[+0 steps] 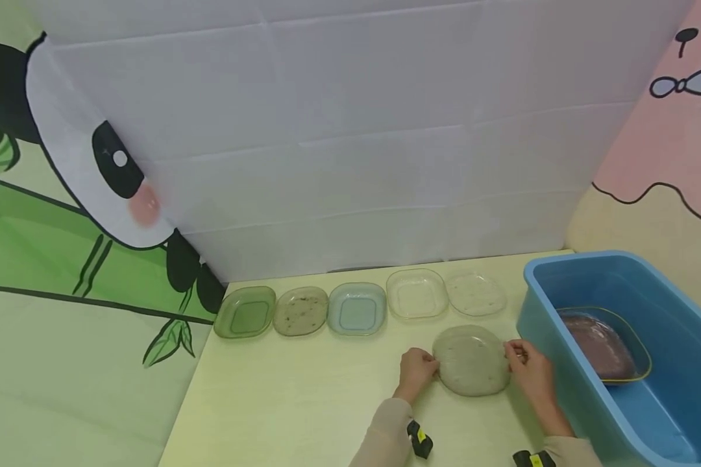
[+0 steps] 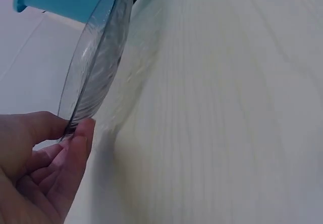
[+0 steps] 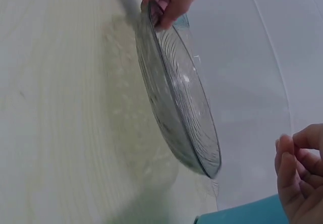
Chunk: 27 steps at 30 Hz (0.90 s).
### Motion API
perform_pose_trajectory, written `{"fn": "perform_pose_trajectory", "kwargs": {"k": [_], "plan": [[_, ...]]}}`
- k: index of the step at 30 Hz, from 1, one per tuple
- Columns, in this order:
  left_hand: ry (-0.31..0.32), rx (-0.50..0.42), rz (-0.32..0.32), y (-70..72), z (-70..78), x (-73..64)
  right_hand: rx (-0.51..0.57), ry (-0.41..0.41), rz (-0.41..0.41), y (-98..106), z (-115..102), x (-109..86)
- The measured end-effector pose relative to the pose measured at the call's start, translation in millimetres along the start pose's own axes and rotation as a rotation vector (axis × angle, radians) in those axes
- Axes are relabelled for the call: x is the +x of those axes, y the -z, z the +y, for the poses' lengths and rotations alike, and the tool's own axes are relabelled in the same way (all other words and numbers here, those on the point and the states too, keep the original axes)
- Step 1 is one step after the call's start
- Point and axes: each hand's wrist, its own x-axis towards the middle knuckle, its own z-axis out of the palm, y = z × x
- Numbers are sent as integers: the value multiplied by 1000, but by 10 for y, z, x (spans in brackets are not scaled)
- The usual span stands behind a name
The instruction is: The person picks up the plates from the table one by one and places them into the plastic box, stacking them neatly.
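A clear, shallow glass plate (image 1: 472, 361) with a wavy ribbed pattern is held tilted over the table. My left hand (image 1: 418, 373) pinches its left rim between thumb and fingers, and the left wrist view shows this grip on the plate (image 2: 103, 57) closely. By the plate's right side, my right hand (image 1: 530, 371) has its thumb and forefinger tips together. In the right wrist view a gap separates this right hand (image 3: 303, 171) from the plate (image 3: 174, 93), and nothing shows between its fingers.
Along the table's back edge stands a row of dishes: a green dish (image 1: 245, 312), a speckled dish (image 1: 300, 311), a bluish dish (image 1: 357, 309) and two clear ones. A blue tub (image 1: 584, 363) at the right contains a brownish dish (image 1: 598, 347) and a yellow-rimmed one. White cloth (image 1: 350, 162) hangs behind.
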Motion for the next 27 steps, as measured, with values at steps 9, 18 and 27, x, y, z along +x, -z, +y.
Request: {"fn": "perform_pose_trajectory", "kwargs": {"k": [9, 18, 27], "plan": [[-4, -5, 67, 377, -246, -200, -54, 53, -68, -34, 6, 44], [-9, -21, 145, 828, -308, -277, -67, 10, -146, -120, -2, 45], [-44, -17, 252, 1259, -57, -255, -28, 43, -166, -215, -8, 23]]}}
